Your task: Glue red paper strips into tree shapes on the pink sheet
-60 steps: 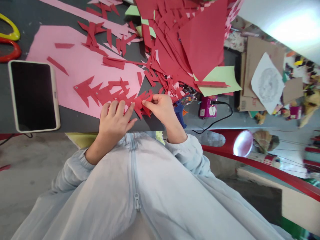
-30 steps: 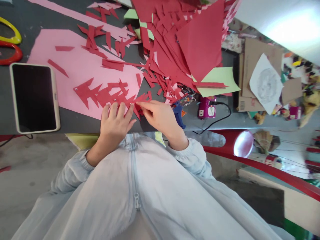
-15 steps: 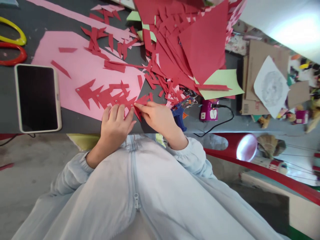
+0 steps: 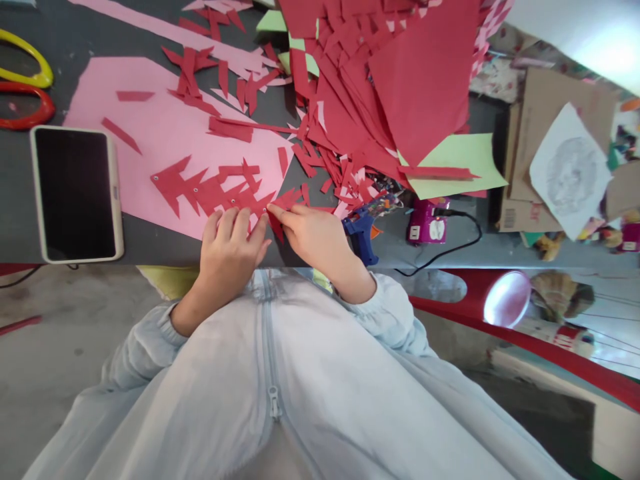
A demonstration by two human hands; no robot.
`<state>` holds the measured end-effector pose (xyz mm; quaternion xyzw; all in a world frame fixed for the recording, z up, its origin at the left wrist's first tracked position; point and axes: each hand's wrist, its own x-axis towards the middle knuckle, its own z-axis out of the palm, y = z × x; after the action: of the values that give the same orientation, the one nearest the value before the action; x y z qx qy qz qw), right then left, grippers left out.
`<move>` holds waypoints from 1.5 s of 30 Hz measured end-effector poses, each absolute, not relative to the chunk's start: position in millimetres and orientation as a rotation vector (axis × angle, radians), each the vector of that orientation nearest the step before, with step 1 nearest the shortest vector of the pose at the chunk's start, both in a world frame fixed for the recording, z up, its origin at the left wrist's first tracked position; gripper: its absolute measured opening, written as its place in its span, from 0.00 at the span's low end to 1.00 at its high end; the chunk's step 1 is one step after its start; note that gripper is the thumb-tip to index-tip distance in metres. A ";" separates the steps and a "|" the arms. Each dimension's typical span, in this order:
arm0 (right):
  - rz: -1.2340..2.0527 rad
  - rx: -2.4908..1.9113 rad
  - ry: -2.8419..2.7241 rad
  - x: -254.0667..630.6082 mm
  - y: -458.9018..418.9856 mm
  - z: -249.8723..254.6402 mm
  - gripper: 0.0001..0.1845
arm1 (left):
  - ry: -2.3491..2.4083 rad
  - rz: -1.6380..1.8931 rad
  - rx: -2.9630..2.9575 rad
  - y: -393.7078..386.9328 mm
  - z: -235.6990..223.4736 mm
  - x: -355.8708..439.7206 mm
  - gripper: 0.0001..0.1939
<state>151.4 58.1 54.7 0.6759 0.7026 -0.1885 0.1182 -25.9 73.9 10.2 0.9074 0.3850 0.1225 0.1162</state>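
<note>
A row of red paper cutouts (image 4: 213,194), pointed like arrowheads and dotted with small shiny studs, lies along the lower part of a pink paper sheet (image 4: 100,83). My left hand (image 4: 231,243) rests on its lower edge, fingers bent over the paper and thumb angled toward the right end. My right hand (image 4: 316,241) meets it from the other side. Its index fingertip presses beside the last stud, and the remaining fingers are curled under, partly hidden. Both hands hold the cutouts at this end, almost touching. The paper beneath my fingers is hidden.
A phone (image 4: 75,193) and scissors handles (image 4: 30,80) lie at the left. Red paper sheets and scraps (image 4: 345,113) pile up behind my right hand. Near it are a blue glue gun (image 4: 363,233), a purple box with a cable (image 4: 427,223) and cardboard (image 4: 555,133).
The view has shifted slightly, so things on the right appear further right. My hands stay at the same end of the red cutouts, with hardly any movement.
</note>
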 end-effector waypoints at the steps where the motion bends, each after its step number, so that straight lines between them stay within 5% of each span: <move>1: -0.607 2.000 2.074 154.7 58.3 53.3 0.27 | 1.132 0.360 2.644 73.6 10.4 -25.7 0.22; 10: -0.816 2.172 2.197 173.0 54.0 47.3 0.27 | 1.179 0.338 2.671 72.4 14.5 -22.8 0.21; 27: -0.509 1.886 2.061 154.5 56.0 56.3 0.29 | 1.246 0.326 2.708 72.6 13.4 -20.4 0.20; 45: -0.538 1.800 2.084 155.0 58.2 58.4 0.29 | 1.263 0.216 2.772 77.0 19.8 -15.0 0.21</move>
<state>155.0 58.2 58.4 0.6324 0.7323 -0.1891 0.1674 -15.0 77.0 19.8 0.9068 0.4133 0.0707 0.0437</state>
